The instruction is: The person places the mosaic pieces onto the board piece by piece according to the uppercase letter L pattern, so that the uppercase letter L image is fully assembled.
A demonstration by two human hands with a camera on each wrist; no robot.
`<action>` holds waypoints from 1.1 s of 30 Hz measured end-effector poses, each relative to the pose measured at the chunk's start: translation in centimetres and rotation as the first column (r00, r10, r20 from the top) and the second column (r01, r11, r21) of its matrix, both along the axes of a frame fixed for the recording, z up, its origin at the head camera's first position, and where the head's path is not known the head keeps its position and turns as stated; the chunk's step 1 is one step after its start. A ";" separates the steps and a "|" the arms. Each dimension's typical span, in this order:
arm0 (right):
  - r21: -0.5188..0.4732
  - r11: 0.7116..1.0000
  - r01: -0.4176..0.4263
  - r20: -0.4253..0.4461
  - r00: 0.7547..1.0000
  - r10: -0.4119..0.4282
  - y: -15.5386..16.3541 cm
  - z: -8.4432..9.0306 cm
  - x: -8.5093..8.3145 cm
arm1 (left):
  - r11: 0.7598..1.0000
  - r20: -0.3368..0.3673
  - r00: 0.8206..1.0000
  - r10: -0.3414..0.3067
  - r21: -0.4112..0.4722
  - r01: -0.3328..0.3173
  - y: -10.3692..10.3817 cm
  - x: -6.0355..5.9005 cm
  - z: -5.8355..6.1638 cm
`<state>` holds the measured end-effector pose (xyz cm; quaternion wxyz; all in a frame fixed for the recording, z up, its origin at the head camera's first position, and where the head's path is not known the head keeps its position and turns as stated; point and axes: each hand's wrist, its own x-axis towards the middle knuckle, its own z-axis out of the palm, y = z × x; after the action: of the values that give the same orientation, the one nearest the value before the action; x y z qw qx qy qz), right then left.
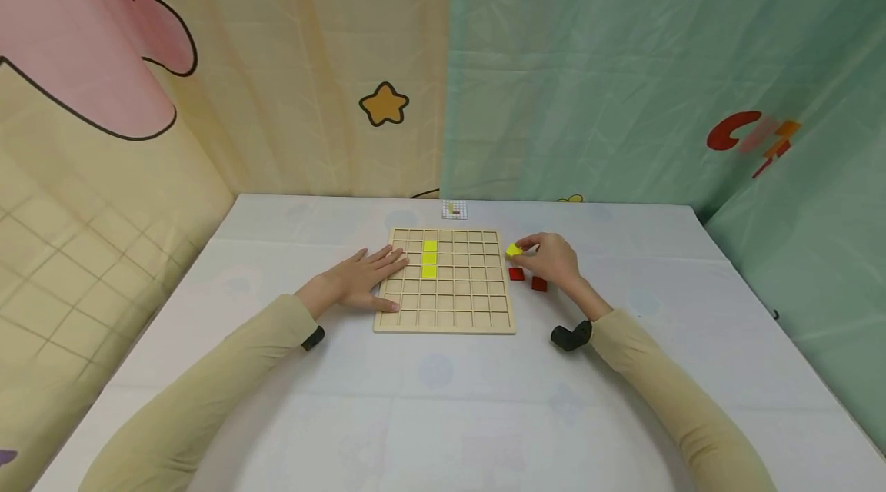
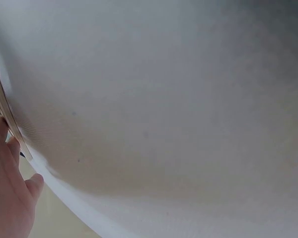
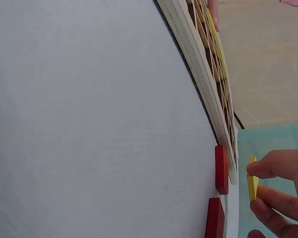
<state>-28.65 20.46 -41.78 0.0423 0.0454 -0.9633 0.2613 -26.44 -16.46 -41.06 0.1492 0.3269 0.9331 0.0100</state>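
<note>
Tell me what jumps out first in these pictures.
A wooden grid board lies mid-table, with three yellow tiles stacked in one column near its far edge. Just past the board's right edge, the right hand pinches a fourth yellow tile above two red tiles lying on the white tablecloth. The left hand rests flat on the board's left edge.

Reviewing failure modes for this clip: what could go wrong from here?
1. The right hand pinches the yellow tile only by its edges at the fingertips, so it might slip.
2. The grid cells of the board are small; the tile could land tilted.
3. Two red tiles lie loose just under that hand and could be knocked.
</note>
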 end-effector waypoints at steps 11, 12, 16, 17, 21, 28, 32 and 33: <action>-0.037 0.998 -0.059 -0.108 0.993 0.054 -1.5 0.4 1.4 | 1.000 0.008 1.000 0.002 -0.005 -0.002 -0.1 0.0 0.0; -0.041 0.997 -0.067 -0.111 0.992 0.062 -1.6 0.4 1.6 | 1.000 0.008 1.000 0.002 -0.007 -0.002 -0.1 0.0 0.0; -0.047 0.995 -0.091 -0.121 0.989 0.085 -2.3 0.3 1.8 | 1.000 0.009 1.000 0.004 -0.003 -0.004 -0.1 0.1 0.0; -0.045 0.994 -0.097 -0.122 0.988 0.091 -2.5 0.3 1.8 | 1.000 0.007 1.000 0.003 0.001 -0.003 -0.1 0.2 0.1; -0.047 0.990 -0.129 -0.134 0.983 0.122 -3.3 0.2 1.9 | 1.000 0.007 1.000 0.004 0.006 -0.004 -0.1 0.2 0.1; -0.064 0.982 -0.178 -0.154 0.974 0.167 -4.8 0.2 1.9 | 1.000 0.008 1.000 0.006 -0.003 -0.006 -0.1 0.0 -0.1; -0.065 0.976 -0.209 -0.133 0.971 0.199 -5.8 0.3 2.1 | 1.000 0.006 1.000 0.005 -0.011 -0.005 -0.1 -0.2 -0.2; -0.063 0.974 -0.217 -0.126 0.970 0.208 -6.1 0.4 2.2 | 1.000 0.007 1.000 0.004 -0.003 -0.004 -0.1 -0.2 -0.2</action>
<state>-26.47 14.35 -41.40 0.0727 0.1623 -0.9380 0.2976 -26.61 -16.54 -41.29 0.1530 0.3249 0.9332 0.0098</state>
